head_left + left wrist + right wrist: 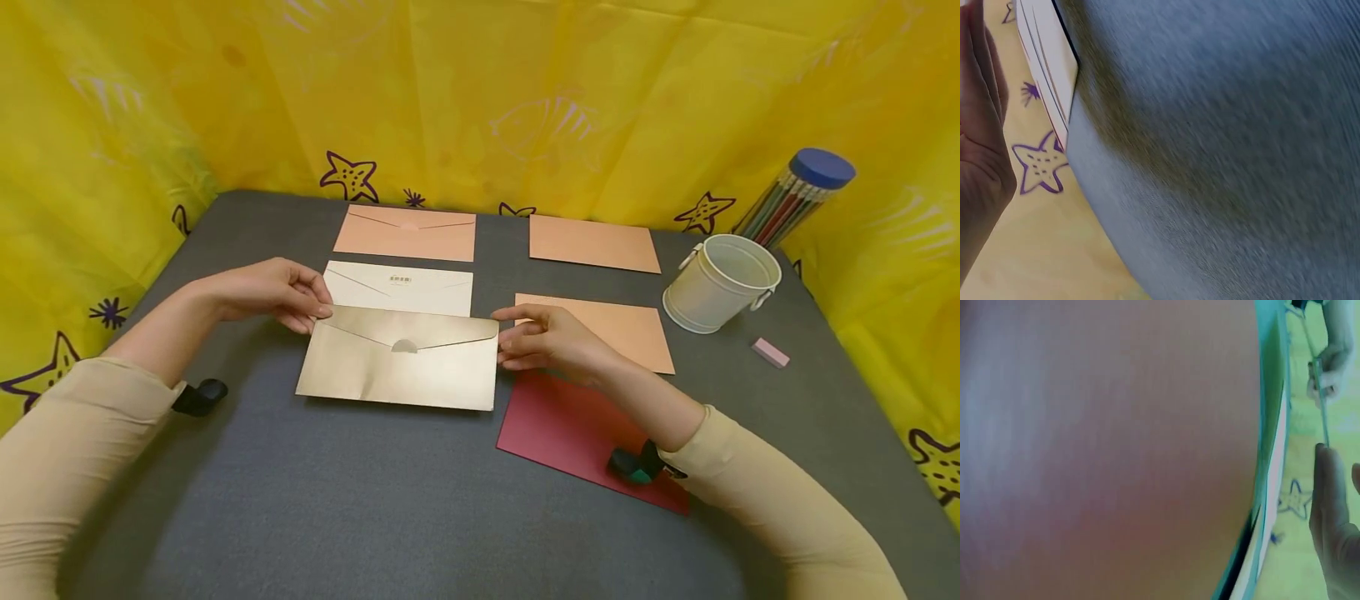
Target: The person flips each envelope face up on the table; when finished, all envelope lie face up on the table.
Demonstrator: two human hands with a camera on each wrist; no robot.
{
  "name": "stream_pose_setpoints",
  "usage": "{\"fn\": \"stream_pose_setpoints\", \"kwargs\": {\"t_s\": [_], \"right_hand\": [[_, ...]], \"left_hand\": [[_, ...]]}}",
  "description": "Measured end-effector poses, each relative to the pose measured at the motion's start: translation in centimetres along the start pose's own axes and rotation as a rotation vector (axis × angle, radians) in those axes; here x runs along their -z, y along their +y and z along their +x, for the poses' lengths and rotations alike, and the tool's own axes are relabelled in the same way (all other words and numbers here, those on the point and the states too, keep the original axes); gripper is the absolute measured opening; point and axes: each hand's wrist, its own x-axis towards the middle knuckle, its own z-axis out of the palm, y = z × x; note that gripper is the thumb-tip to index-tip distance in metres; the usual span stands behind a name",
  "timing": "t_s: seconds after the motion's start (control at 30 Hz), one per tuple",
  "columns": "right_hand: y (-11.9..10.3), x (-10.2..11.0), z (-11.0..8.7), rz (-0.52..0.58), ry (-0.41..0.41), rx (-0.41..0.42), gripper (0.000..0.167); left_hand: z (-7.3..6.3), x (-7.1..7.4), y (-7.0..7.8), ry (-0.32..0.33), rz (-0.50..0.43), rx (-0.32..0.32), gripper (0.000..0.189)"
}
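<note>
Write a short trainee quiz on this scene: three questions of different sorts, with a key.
1. True or false: the left hand pinches the gold envelope.
2. Which stands in front of the pencils in the head view?
A) pink eraser
B) white bucket
C) red sheet
3. What lies just beyond the gold envelope, partly hidden by it in the head view?

Key:
1. True.
2. B.
3. The white envelope.

Shiny metallic-gold paper envelope [360, 371], matt peach envelope [405, 239], smooth pail [701, 287], cloth-textured tabletop [337, 500]
</note>
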Motion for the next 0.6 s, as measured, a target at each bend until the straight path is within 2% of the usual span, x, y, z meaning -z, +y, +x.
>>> {"fn": "stream_pose_setpoints", "kwargs": {"t_s": [0.23, 0.43, 0.6], "right_hand": [[0.6, -1.5, 0.0, -0.028, -0.121, -0.037, 0.057], [1.2, -2.1, 0.2, 0.004, -0.169, -0.08, 0.06], [1.3, -2.2, 0.1, 0.022, -0.204, -0.09, 0.061]], "left_hand": [[-0.4, 0.9, -1.3, -0.078, 0.045, 0.062, 0.017], [-0.3, 0.7, -1.7, -0.068, 0.093, 0.122, 0.023], [-0.3, 0.6, -1.8, -0.087, 0.151, 0.185, 0.022]]}}
